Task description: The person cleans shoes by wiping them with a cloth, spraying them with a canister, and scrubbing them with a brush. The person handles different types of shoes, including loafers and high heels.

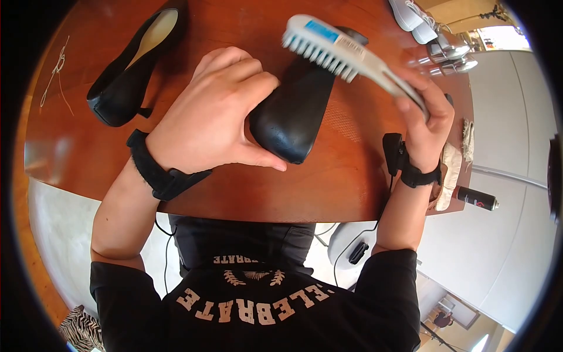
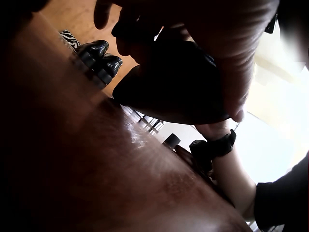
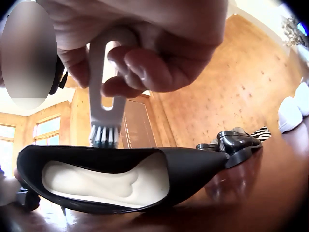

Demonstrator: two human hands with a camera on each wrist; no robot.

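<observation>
My left hand [image 1: 220, 108] grips a black low-heeled pump [image 1: 290, 120] by its back part, thumb along the heel end and fingers on the side. The pump is tilted above the brown table. My right hand [image 1: 431, 108] holds a pale grey scrub brush [image 1: 369, 61] by its looped handle. Its white bristles point down over the pump's front part. In the right wrist view, the bristles [image 3: 105, 136] meet the upper edge of the pump's side, and its cream insole [image 3: 96, 181] shows. The left wrist view has the pump [image 2: 178, 89] dark in silhouette.
The other black pump [image 1: 126, 76] lies at the table's left, near a thin string [image 1: 57, 70]. White sneakers [image 1: 413, 20] and shiny black shoes [image 3: 236, 145] stand at the far right. A cloth [image 1: 448, 176] and a black spray can [image 1: 476, 198] lie at the right edge.
</observation>
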